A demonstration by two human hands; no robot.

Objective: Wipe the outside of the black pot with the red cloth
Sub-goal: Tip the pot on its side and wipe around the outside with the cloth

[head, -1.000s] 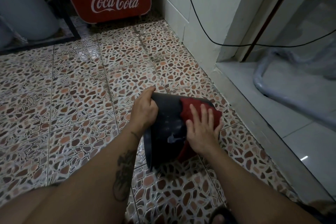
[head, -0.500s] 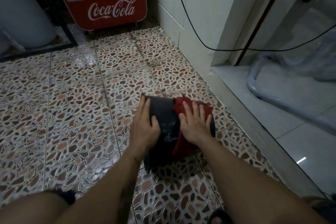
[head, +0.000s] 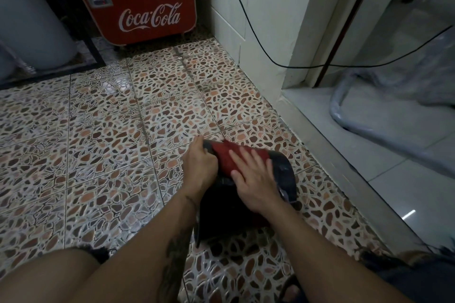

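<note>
Black pot [head: 285, 174] lies on its side on tiled floor [head: 98, 155] | left hand [head: 200, 167] clamped on rim | right hand [head: 253, 179] flat, fingers spread – red cloth [head: 226, 157] is pressed nearer the rim than 0.5 s ago | wall partly wiped – stroke in progress.

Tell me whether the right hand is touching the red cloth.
Touching. The head view shows the right hand lying flat on the red cloth, its fingers spread over the cloth and pressing it against the pot.
</note>
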